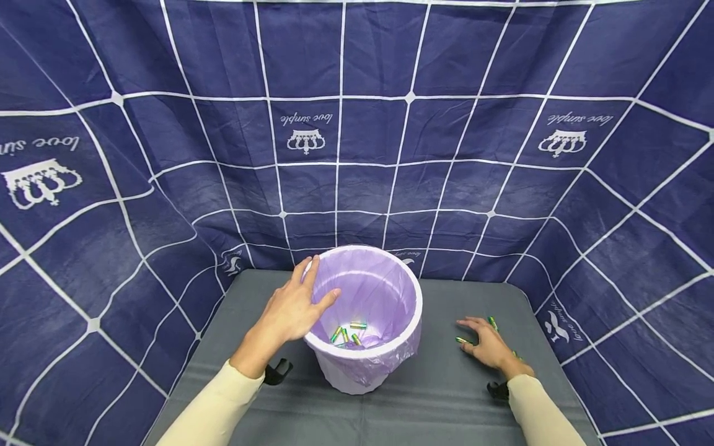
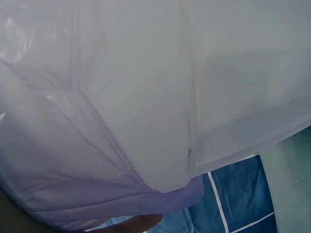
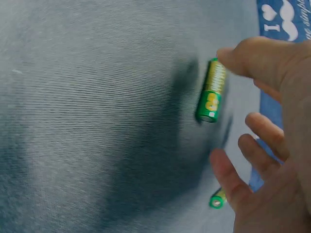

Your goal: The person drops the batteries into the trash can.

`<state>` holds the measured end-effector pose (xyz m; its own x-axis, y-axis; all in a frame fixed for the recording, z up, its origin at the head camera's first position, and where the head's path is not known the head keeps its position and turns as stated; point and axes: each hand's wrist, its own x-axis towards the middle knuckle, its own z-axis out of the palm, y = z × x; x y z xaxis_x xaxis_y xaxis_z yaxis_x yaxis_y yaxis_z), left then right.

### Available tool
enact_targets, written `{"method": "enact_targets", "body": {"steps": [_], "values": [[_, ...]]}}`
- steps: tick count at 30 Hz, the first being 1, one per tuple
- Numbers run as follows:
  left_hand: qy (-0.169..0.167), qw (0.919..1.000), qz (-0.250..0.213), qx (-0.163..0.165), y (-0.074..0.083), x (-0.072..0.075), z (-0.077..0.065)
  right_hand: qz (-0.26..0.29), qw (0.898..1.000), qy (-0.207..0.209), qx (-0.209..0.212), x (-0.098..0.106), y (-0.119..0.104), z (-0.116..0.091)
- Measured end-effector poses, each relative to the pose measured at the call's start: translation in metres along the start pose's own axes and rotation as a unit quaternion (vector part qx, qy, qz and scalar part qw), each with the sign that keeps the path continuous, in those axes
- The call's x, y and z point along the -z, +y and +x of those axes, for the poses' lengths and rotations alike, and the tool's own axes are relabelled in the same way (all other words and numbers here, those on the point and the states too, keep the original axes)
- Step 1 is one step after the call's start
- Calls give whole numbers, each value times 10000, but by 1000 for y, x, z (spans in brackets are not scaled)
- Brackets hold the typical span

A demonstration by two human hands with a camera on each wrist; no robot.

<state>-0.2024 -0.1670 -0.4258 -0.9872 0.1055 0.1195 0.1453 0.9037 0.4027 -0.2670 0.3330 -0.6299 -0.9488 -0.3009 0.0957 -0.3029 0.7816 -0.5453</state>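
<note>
A white bin stands upright, lined with a purple plastic bag folded over its rim. Several green and yellow batteries lie at its bottom. My left hand rests on the bin's left rim, fingers fairly straight, thumb reaching over the inside. To the right of the bin, my right hand is low over the table, fingers spread. Its thumb tip is close to one battery; whether they touch I cannot tell. Another battery lies by the fingers, partly hidden.
The grey cloth-covered table carries the bin near its middle. Blue curtains with white lines hang behind and at both sides. A further battery shows partly behind the right wrist. Black straps sit at both wrists.
</note>
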Motion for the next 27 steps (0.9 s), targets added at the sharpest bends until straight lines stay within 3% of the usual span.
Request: {"method": "enact_targets", "body": {"steps": [12,27], "values": [[32,10000,6,37,2,1,-1,-342,9989,314,70,-14,2,-1],[103,9999,-13,45,-1,0,-2,-205,9990,125,372,-23,-1,3]]}}
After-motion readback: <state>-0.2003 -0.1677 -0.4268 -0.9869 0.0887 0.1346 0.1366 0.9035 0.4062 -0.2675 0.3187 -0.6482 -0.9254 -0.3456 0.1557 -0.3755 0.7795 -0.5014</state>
